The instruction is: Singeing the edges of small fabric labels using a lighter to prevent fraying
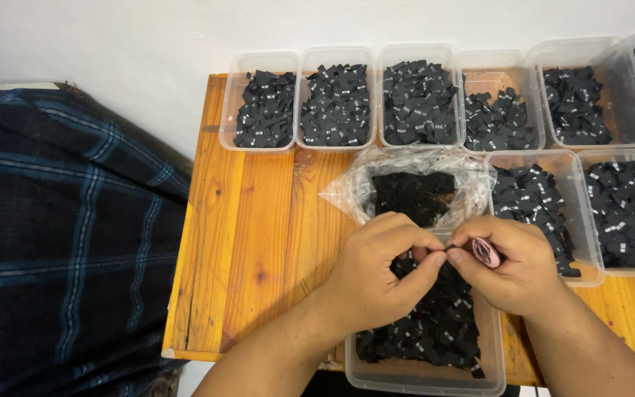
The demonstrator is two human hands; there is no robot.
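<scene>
Far left: a dark blue plaid cloth lies beside the wooden surface, its edge just meeting the surface's left side. Along the back of the surface, against the white wall, a row of clear plastic tubs holds small black fabric labels: leftmost tub, second tub, third tub, fourth tub, fifth tub, with a sixth cut off at the right edge. Centre: a crumpled clear plastic bag of black material sits just behind the hands. In front of it, at the near edge of the surface, a clear tub filled with loose black labels lies partly under both hands. Left hand: fingers curled, thumb and forefinger pinched together at the tips, which meet the right hand's fingertips over the near tub (whether a label is caught in that pinch cannot be told; the contact point is too small). Right hand: fingers closed around a small pink roll, held against the palm side, thumb tip touching the left forefinger. The pink roll is thus in the right hand, above the near tub's right rim. Right of the hands: two more tubs of black labels, one just beside the right hand, another at the far right.
</scene>
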